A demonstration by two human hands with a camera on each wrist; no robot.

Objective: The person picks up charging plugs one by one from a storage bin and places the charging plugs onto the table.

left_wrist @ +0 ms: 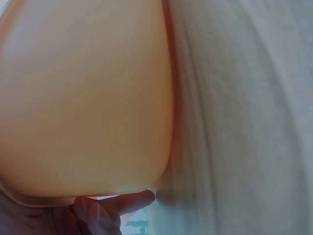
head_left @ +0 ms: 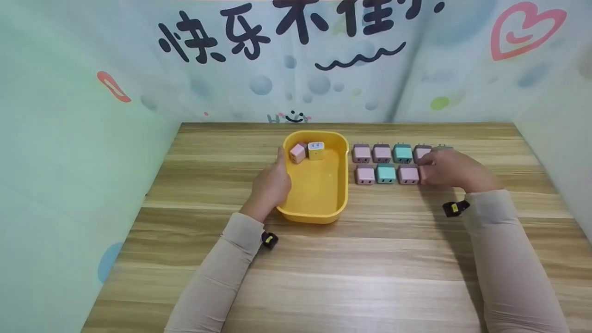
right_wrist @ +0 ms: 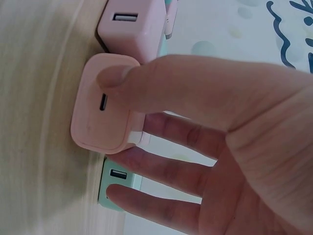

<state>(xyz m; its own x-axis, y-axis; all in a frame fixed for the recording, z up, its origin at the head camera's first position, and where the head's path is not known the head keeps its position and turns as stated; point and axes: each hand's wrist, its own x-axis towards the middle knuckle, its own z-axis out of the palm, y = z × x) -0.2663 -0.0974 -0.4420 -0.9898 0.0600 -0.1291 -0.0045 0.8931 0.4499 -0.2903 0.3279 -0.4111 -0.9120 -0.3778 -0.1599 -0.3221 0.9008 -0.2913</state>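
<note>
My left hand (head_left: 272, 183) grips the left side of a yellow plastic tray (head_left: 346, 185), thumb at the rim. In the left wrist view its fingers (left_wrist: 134, 200) lie along the tray's outer wall (left_wrist: 93, 122). Inside the tray sit a pink charger (head_left: 298, 153) and a yellow charger (head_left: 316, 154). My right hand (head_left: 452, 169) pinches a peach plug charger (right_wrist: 95, 122) at the right end of the front row. The thumb presses its front face beside the small port; the other fingers reach around behind. A pink charger (right_wrist: 132, 29) and a green charger (right_wrist: 115, 183) are close by.
Two rows of plug chargers stand right of the tray, among them a pink charger (head_left: 361, 153) and teal chargers (head_left: 402, 153). The wooden tabletop (head_left: 351, 277) runs back to a printed backdrop (head_left: 296, 83). My right hand covers part of the rows.
</note>
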